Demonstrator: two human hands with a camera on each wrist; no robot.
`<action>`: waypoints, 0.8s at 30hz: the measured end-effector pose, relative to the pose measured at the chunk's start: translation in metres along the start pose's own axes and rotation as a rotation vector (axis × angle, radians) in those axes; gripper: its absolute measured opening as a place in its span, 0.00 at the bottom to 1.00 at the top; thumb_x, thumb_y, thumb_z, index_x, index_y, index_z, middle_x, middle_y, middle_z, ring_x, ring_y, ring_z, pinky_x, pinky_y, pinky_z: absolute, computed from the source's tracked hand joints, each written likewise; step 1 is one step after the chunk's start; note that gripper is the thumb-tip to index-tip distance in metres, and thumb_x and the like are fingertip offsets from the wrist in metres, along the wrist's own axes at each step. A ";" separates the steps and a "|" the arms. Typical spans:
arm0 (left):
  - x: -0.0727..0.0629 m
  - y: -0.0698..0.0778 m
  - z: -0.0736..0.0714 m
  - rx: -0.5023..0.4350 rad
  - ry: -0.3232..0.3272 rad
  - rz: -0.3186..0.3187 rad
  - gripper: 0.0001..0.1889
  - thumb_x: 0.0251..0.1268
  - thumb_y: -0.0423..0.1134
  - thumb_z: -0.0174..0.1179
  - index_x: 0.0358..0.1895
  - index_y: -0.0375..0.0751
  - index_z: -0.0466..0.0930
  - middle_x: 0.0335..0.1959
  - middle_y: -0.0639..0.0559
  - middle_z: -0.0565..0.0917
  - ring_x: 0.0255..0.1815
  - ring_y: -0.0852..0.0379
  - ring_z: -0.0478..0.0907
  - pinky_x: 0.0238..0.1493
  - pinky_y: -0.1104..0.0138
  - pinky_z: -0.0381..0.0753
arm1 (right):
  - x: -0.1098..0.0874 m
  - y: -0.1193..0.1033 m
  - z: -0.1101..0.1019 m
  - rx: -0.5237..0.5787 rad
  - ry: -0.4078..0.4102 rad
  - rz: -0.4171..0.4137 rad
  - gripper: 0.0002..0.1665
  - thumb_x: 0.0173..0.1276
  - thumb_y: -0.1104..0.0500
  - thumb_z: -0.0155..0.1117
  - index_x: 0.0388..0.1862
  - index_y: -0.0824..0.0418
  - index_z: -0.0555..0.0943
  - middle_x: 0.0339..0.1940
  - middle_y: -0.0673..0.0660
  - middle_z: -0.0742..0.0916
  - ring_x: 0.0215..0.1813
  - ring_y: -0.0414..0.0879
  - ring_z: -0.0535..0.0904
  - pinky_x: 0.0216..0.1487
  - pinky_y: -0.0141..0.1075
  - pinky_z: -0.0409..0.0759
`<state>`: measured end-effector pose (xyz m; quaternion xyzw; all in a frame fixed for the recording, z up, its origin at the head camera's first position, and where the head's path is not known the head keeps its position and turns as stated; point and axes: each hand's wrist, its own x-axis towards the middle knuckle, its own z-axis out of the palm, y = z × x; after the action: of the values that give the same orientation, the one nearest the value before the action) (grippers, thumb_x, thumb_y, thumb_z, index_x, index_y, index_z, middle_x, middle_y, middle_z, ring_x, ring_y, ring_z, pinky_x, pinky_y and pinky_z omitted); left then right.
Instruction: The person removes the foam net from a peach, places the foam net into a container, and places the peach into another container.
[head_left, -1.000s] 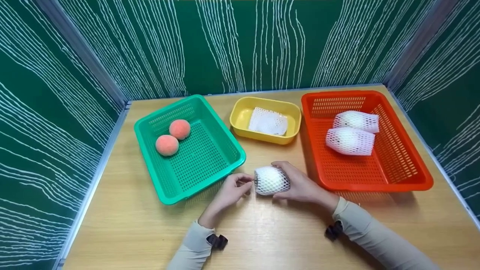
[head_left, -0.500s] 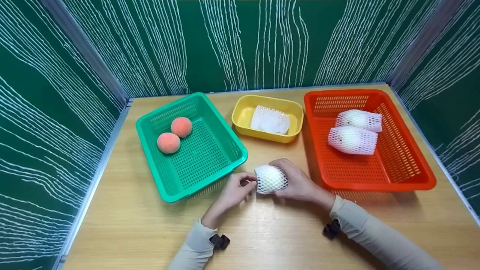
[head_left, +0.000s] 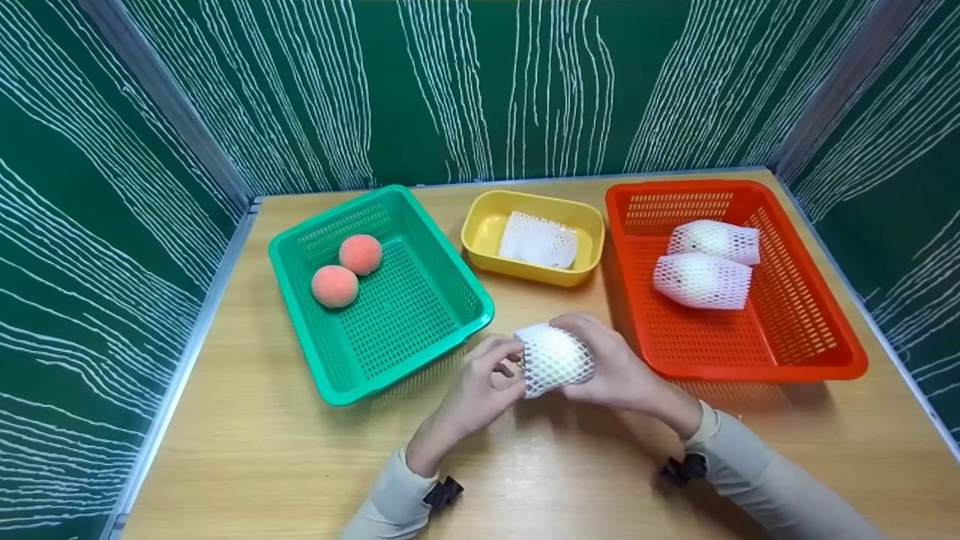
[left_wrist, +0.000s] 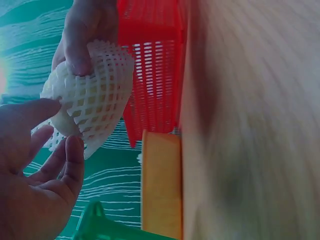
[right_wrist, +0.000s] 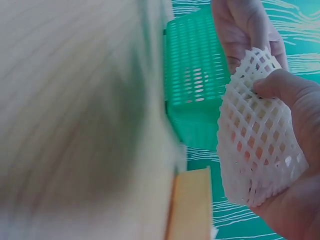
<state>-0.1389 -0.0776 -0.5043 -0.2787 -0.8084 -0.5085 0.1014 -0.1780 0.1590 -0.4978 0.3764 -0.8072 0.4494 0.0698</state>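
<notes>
In the head view, my right hand (head_left: 626,367) holds a white foam fruit net (head_left: 555,358) from its right side, fingers and thumb curled round it. Inside the mesh is a pale, rounded thing, with part of its bare surface (left_wrist: 64,121) showing at the net's mouth in the left wrist view. My left hand (head_left: 484,386) pinches the left edge of the net, its thumb and fingers at the opening. From the right wrist view, my right thumb (right_wrist: 280,85) presses on the mesh. The held net is raised over the table, between the green and red baskets.
A green basket (head_left: 450,334) on the left holds two fuzzy peach-coloured balls (head_left: 334,286). Behind the hands stands a yellow tub (head_left: 487,262) with white foam nets (head_left: 538,241) in it. The red basket (head_left: 660,364) on the right contains two net-wrapped pale things (head_left: 701,281).
Both hands and the net have shifted slightly right and lifted toward the camera. The net's left end has tilted, and my left fingers have moved further onto its edge.
</notes>
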 end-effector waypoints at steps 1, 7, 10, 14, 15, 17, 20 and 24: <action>0.001 0.002 0.000 0.003 -0.007 0.015 0.23 0.49 0.24 0.65 0.53 0.36 0.79 0.49 0.48 0.77 0.44 0.57 0.79 0.39 0.70 0.82 | 0.001 -0.003 -0.002 -0.001 0.001 -0.003 0.48 0.37 0.61 0.81 0.63 0.58 0.72 0.56 0.49 0.79 0.54 0.45 0.75 0.55 0.40 0.75; 0.007 0.007 -0.004 0.068 -0.048 0.067 0.30 0.46 0.26 0.68 0.58 0.40 0.75 0.57 0.49 0.73 0.55 0.58 0.73 0.51 0.67 0.78 | 0.006 -0.015 -0.007 -0.006 -0.001 -0.041 0.49 0.38 0.62 0.81 0.64 0.58 0.72 0.58 0.51 0.78 0.56 0.46 0.75 0.57 0.40 0.74; 0.010 0.007 -0.005 0.107 -0.064 0.097 0.31 0.44 0.28 0.69 0.58 0.40 0.74 0.57 0.49 0.74 0.55 0.58 0.73 0.54 0.66 0.77 | 0.008 -0.019 -0.008 -0.014 -0.006 -0.056 0.48 0.39 0.61 0.81 0.64 0.59 0.72 0.58 0.52 0.78 0.57 0.47 0.75 0.58 0.40 0.74; 0.012 0.008 -0.005 0.086 -0.083 0.114 0.31 0.44 0.29 0.70 0.56 0.37 0.73 0.52 0.49 0.75 0.51 0.58 0.75 0.51 0.67 0.78 | 0.009 -0.022 -0.007 -0.023 -0.009 -0.065 0.49 0.38 0.61 0.81 0.63 0.59 0.72 0.58 0.52 0.78 0.57 0.47 0.75 0.59 0.41 0.74; 0.013 0.008 -0.005 0.078 -0.085 0.115 0.30 0.43 0.29 0.71 0.56 0.37 0.73 0.51 0.49 0.75 0.50 0.58 0.75 0.51 0.68 0.78 | 0.009 -0.022 -0.007 -0.024 -0.012 -0.058 0.49 0.38 0.61 0.81 0.64 0.59 0.72 0.59 0.51 0.78 0.57 0.47 0.74 0.59 0.41 0.73; 0.014 0.008 -0.005 0.058 -0.095 0.120 0.30 0.43 0.29 0.71 0.55 0.36 0.72 0.50 0.49 0.75 0.49 0.57 0.76 0.50 0.68 0.78 | 0.009 -0.022 -0.007 -0.030 -0.017 -0.049 0.49 0.38 0.61 0.81 0.63 0.58 0.72 0.59 0.50 0.77 0.57 0.46 0.74 0.59 0.41 0.74; 0.015 0.009 -0.006 0.055 -0.111 0.128 0.31 0.42 0.29 0.72 0.54 0.36 0.71 0.49 0.49 0.76 0.49 0.58 0.76 0.51 0.69 0.78 | 0.008 -0.023 -0.007 -0.038 -0.035 -0.025 0.49 0.38 0.59 0.81 0.64 0.56 0.71 0.59 0.48 0.77 0.57 0.45 0.74 0.58 0.41 0.74; 0.016 0.008 -0.006 0.061 -0.148 0.122 0.33 0.42 0.31 0.73 0.57 0.37 0.70 0.51 0.49 0.76 0.51 0.59 0.75 0.54 0.71 0.75 | 0.008 -0.023 -0.006 -0.047 -0.055 -0.008 0.50 0.38 0.59 0.81 0.65 0.56 0.70 0.60 0.48 0.77 0.58 0.45 0.74 0.58 0.43 0.74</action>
<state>-0.1488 -0.0744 -0.4881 -0.3609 -0.8104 -0.4545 0.0803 -0.1691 0.1526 -0.4748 0.3902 -0.8176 0.4193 0.0583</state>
